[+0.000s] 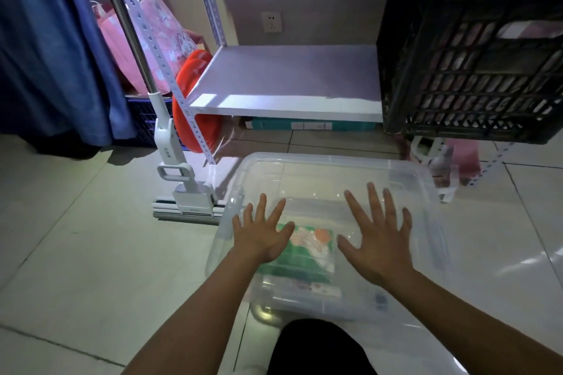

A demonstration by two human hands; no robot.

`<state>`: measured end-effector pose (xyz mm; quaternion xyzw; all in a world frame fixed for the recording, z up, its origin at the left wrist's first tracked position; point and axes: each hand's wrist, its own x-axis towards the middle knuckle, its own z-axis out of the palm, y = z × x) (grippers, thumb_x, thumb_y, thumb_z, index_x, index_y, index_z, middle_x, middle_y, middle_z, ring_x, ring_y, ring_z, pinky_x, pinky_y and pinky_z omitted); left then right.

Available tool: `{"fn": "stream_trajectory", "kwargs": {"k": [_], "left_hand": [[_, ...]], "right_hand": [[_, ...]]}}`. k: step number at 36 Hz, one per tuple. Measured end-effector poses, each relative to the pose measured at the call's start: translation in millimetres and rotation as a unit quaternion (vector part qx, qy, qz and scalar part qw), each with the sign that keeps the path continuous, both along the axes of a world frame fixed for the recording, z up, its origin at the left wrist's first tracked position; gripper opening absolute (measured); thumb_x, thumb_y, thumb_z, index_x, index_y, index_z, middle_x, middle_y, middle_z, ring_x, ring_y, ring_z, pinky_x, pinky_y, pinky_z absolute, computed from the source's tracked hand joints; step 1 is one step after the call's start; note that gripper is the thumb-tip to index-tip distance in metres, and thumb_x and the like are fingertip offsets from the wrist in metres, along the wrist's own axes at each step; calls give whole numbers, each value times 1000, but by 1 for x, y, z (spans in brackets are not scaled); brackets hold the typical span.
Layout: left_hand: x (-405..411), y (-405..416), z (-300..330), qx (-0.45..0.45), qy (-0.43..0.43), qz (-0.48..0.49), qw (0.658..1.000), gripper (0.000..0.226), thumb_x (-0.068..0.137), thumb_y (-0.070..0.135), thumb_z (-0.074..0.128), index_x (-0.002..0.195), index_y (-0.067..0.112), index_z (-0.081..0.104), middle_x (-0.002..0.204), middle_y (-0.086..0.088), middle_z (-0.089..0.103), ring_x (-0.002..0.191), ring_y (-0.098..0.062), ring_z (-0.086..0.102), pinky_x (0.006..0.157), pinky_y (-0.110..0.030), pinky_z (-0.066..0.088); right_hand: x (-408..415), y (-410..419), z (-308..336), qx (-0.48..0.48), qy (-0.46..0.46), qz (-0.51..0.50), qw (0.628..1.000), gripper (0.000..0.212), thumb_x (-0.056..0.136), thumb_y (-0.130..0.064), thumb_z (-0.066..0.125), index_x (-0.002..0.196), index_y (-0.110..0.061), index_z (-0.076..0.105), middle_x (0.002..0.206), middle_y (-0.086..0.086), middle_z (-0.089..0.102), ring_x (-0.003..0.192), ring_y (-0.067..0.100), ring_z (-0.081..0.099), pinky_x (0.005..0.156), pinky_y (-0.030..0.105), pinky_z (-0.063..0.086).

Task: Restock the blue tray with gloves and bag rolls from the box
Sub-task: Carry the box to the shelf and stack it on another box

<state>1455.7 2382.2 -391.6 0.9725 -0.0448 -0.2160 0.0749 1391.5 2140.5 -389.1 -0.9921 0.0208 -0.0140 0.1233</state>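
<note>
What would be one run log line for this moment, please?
left hand: open, above clear box | right hand: open, above box | green packet: inside | blue tray: unseen

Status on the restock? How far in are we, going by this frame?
Barely started. Done: nothing visible; no blue tray in view. In hand: left hand and right hand spread open above the clear box, holding nothing. Left: the green glove pack and another packet under it are in the box, so everything remains to move.

Box contents (304, 256) blurred through lid
</note>
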Motion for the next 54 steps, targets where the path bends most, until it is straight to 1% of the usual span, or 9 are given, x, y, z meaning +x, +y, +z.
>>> {"fn": "stream_trajectory", "kwargs": {"k": [5,10,14,19,28,36,44,51,54], "left_hand": [[40,14,52,-255,97,61,960,46,102,47,38,147,36,40,159,1,33,143,-25,33,114,-42,25],[51,63,52,-303,-17,219,927,54,90,44,65,140,31,49,151,-5,45,127,-25,49,98,-38,39],[34,92,22,-390,171,366,827,80,80,55,72,147,28,38,157,-7,33,142,-35,32,110,-51,31],[21,102,-3,-450,269,387,759,74,64,52,82,129,21,62,123,-9,66,110,-28,62,97,-50,49],[60,99,33,-432,236,365,790,69,58,48,91,115,17,68,115,-10,71,99,-29,72,75,-45,60],[68,55,35,-211,138,278,927,52,74,19,86,116,4,58,110,-17,64,93,-38,66,75,-48,62],[57,49,30,-231,48,318,918,55,76,18,84,126,13,61,103,-12,66,79,-31,68,69,-39,62],[4,20,0,-119,-184,191,957,77,89,46,63,153,31,23,162,-8,23,147,-33,25,115,-52,28],[-30,-9,-1,-74,-242,87,964,77,92,64,45,156,40,8,166,-3,-1,152,-30,1,119,-50,2]], "right_hand": [[27,74,-14,-7,58,38,998,82,78,-87,-1,149,-50,-19,160,-4,-32,147,27,-30,110,61,-22],[17,87,-38,-33,67,39,996,82,78,-84,-12,150,-45,-20,162,-1,-24,149,30,-24,111,64,-18],[18,88,-38,-27,68,39,997,80,76,-84,-15,145,-46,-27,162,0,-24,149,30,-23,111,65,-18],[18,89,-38,-35,61,38,997,81,74,-83,-19,146,-45,-26,163,1,-24,150,31,-21,112,65,-15],[18,91,-36,-39,63,34,997,85,77,-81,-16,153,-45,-9,165,1,-14,152,32,-13,113,66,-10],[19,92,-35,-38,67,27,997,85,75,-83,-16,151,-45,-16,164,2,-19,151,33,-16,112,67,-10],[19,93,-34,-33,64,34,997,87,77,-82,-12,155,-44,-5,165,3,-12,151,34,-12,112,68,-12],[18,94,-23,19,71,35,997,80,84,-81,7,155,-44,9,167,-1,-5,153,28,-7,113,65,-13],[18,87,-4,224,13,-15,974,67,92,-70,35,152,-46,21,167,-8,-5,153,19,8,120,56,-4]]}}
